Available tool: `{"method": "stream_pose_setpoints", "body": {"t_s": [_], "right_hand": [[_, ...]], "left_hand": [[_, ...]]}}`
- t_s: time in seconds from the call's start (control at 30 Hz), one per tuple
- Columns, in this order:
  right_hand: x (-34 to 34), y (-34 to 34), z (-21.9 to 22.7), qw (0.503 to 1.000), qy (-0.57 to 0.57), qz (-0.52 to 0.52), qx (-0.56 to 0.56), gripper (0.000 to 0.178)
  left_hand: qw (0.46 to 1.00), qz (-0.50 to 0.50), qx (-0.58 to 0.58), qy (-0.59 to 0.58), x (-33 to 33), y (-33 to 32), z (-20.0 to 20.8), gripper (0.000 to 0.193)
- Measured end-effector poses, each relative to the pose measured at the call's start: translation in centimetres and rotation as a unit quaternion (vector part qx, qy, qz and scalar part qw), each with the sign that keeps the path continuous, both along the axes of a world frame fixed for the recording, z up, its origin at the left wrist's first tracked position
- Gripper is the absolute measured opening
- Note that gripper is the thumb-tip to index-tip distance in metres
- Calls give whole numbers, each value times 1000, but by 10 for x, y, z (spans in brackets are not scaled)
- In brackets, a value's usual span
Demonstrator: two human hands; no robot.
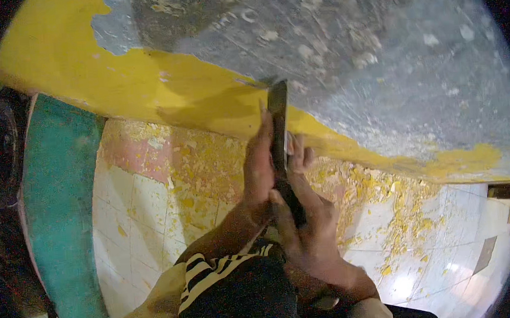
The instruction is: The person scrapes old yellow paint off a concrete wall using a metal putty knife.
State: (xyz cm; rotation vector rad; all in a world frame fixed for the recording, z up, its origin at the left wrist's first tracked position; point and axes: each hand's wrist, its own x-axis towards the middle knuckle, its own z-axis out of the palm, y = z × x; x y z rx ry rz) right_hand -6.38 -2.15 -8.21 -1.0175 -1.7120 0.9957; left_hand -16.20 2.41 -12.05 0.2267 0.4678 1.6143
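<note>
A long, flat scraper (278, 122) with a dark blade and a black handle stands against the wall (347, 46). Its tip touches the line where yellow paint (197, 86) meets the bare grey surface. My right hand (316, 231) is wrapped round the handle, low on the tool. Higher up, my left hand (259, 173) holds the blade from its left side, the thumb pointing up along it. Fingertips show at the blade's right edge; motion smears them a little. The grey surface is mottled with pale spots, and yellow remains in a band along the wall's lower part.
Yellow paint flakes (404, 225) litter the pale tiled floor (129, 221) along the wall's foot. A green strip (63, 214) runs down the left, beside a dark round-edged object (1, 159). My knee in black striped cloth (234, 290) is close below my hands.
</note>
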Motion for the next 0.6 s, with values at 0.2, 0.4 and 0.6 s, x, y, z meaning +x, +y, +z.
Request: {"method": "stream_pose_setpoints", "body": {"t_s": [0.2, 0.4, 0.6], "right_hand": [[23, 23, -11, 994, -60, 7, -88, 43], [-16, 48, -10, 998, 45, 52, 7, 44], [-4, 40, -11, 996, 32, 70, 36, 39]], "left_hand": [[989, -6, -16, 149, 13, 13, -13, 38], [986, 96, 70, 118, -30, 34, 9, 42], [990, 65, 91, 86, -7, 20, 2, 33]]}}
